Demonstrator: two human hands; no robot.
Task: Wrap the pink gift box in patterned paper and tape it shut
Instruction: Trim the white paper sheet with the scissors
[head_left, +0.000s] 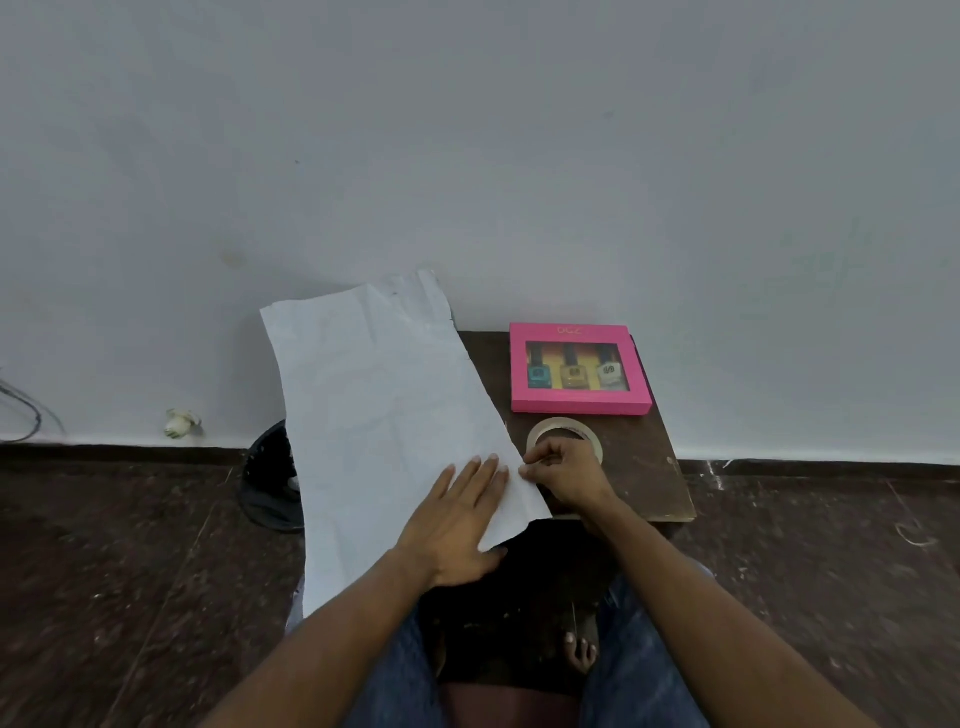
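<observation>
- Paper sheet (384, 415) is lying white side up, covering the left half of the small brown table (644, 467) and hanging off its near-left edge.
- Pink gift box (576, 369) is sitting flat at the table's far right, uncovered, well apart from the paper.
- Left hand (457, 525) is pressing flat on the paper, fingers straight.
- Right hand (566, 475) is pinching the paper's right edge.
- Tape roll (565, 434) is lying between box and right hand.
</observation>
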